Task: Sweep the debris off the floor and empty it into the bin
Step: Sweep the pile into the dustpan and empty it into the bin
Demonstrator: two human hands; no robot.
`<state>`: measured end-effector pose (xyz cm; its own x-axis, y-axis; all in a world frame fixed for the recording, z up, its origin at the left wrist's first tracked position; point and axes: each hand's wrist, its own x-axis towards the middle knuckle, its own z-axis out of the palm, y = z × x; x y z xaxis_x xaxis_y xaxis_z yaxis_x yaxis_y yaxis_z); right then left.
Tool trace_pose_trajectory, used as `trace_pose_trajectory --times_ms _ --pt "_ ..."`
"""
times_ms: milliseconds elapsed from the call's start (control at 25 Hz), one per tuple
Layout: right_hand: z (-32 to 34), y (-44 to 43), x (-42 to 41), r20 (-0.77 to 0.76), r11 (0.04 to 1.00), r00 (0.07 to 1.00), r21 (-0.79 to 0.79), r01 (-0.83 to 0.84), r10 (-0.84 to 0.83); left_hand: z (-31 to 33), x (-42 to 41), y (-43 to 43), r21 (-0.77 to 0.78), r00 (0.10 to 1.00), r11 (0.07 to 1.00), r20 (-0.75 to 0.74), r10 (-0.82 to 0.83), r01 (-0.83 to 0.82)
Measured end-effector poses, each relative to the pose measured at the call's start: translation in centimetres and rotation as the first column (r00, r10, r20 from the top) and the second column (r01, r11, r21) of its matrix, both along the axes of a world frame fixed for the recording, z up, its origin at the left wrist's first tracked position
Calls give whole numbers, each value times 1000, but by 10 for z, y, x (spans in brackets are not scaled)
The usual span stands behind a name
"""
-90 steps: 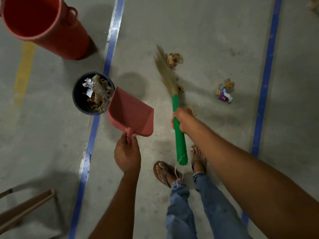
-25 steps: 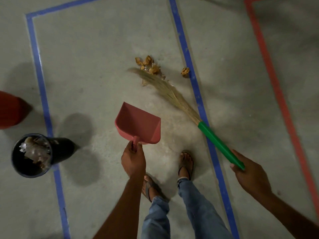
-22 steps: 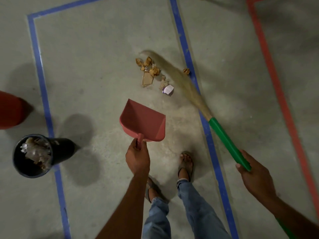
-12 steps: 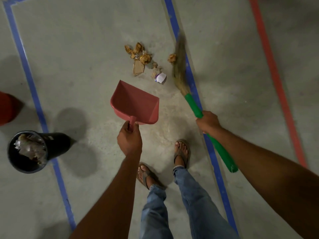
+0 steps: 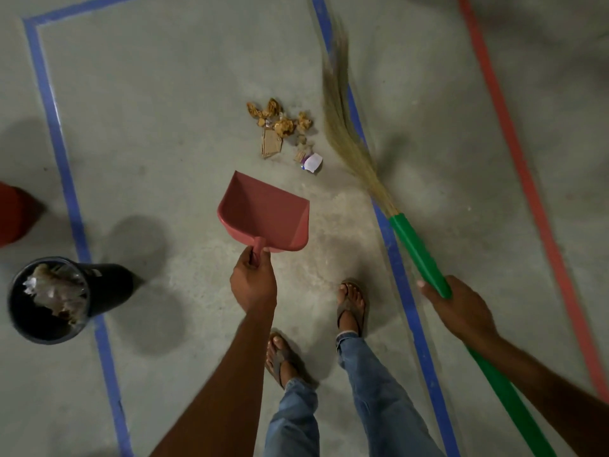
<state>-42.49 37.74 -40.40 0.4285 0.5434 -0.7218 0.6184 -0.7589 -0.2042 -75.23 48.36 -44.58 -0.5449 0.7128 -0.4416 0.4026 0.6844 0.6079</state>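
On the floor (image 5: 158, 133), the broom (image 5: 346, 140) has swept the last bit into the pile (image 5: 280, 130), ready to scoop. Fingers of the left hand (image 5: 253, 285) hold the dustpan (image 5: 267, 219); the right hand (image 5: 461, 311) holds the broom.

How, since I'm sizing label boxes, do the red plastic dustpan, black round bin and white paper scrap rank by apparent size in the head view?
Largest, alike: black round bin and red plastic dustpan, which is nearer the camera.
Smallest: white paper scrap.
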Motion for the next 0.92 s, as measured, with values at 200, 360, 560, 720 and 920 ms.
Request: trace_pose_trajectory --times_ms 200,360,560,720,920 --pt "-53 61 -3 48 992 999 124 -18 12 -61 -31 -15 37 997 999 79 -20 17" --pt "-128 163 -11 98 966 990 232 -118 98 -153 -58 -4 59 994 998 111 -8 2" --pt "-239 301 -20 241 939 947 217 -266 212 -277 -88 65 77 994 997 104 -40 32" --pt "-294 364 -26 314 882 847 55 -467 429 -335 -100 123 123 994 987 -9 -106 106" --pt "-326 352 -4 336 760 729 56 -648 597 -360 -103 168 123 992 985 30 -126 121"
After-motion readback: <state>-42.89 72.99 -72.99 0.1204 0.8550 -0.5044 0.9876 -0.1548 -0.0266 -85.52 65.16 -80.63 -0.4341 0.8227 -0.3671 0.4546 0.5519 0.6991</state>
